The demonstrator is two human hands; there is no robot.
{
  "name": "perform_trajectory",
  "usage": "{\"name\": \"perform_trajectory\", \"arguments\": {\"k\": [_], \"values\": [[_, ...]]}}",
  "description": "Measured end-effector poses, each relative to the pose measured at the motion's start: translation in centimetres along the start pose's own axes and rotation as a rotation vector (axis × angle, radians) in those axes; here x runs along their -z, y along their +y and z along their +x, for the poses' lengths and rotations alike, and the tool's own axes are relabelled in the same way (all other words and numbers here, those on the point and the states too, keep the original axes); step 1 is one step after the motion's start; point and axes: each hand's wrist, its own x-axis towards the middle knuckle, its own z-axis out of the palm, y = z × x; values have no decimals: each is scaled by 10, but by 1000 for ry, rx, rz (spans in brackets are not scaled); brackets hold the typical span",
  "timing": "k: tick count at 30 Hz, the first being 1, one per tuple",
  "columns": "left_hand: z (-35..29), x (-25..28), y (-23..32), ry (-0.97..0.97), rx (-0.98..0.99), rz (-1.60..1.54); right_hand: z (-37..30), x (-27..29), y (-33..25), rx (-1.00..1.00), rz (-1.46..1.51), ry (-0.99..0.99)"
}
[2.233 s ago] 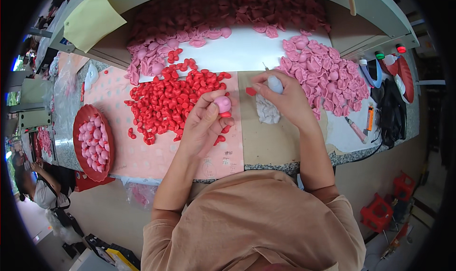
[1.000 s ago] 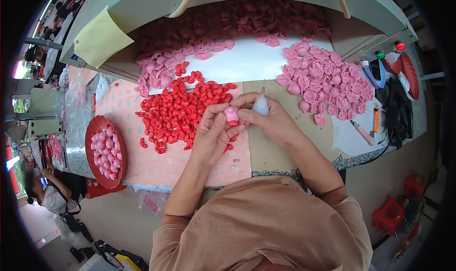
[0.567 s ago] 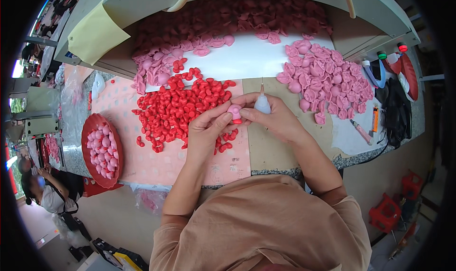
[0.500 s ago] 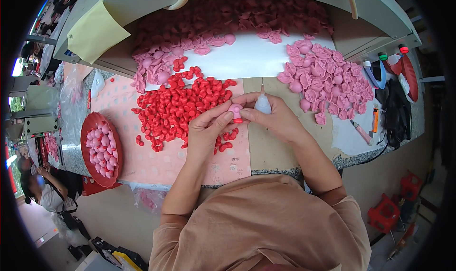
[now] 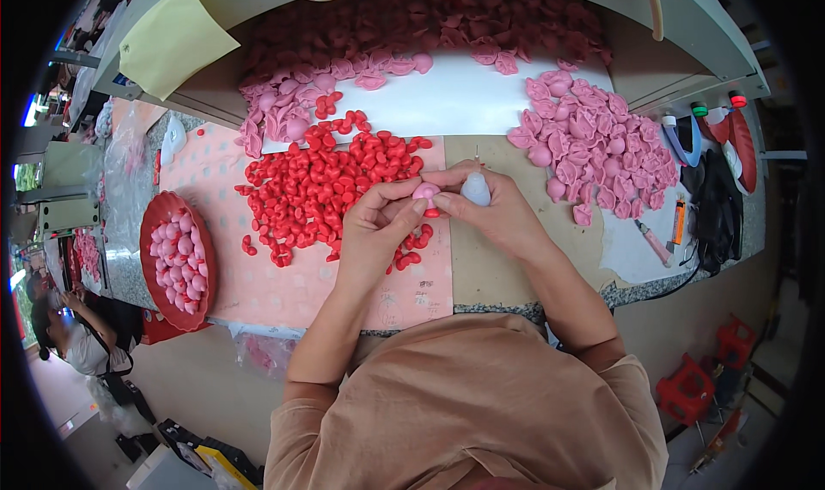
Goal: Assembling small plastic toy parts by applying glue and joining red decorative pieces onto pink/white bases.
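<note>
Both hands meet over the table's middle around a small pink rounded piece with a glossy red piece against its lower side. My left hand is closed, pinching the pink piece between thumb and fingers. My right hand is closed too, its thumb and fingertips pressing the piece's other side. Within that hand sits a translucent squeeze bottle, its thin needle tip pointing away from me. Just left of my hands lies a heap of small red pieces on a pink patterned sheet.
A red scalloped bowl of pink-and-red pieces stands at the left. Pink ruffled pieces are heaped at the right, and more fill the shelf behind. A pink-handled tool and a black bag lie far right.
Hardly anything differs: the whole view has shifted slightly. My hands stay together, and the fingertips have shifted a little around the pink piece.
</note>
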Motion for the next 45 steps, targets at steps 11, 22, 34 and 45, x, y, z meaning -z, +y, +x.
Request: {"name": "perform_trajectory", "arguments": {"k": [11, 22, 34, 45], "values": [[0, -2, 1, -3, 12, -45, 0, 1, 1, 51, -74, 0], [0, 4, 1, -92, -78, -100, 0, 3, -2, 166, -64, -57], [0, 0, -1, -150, -231, -36, -3, -6, -10, 1, 215, -41], [-1, -5, 4, -112, -233, -27, -4, -10, -7, 100, 272, -77]]}}
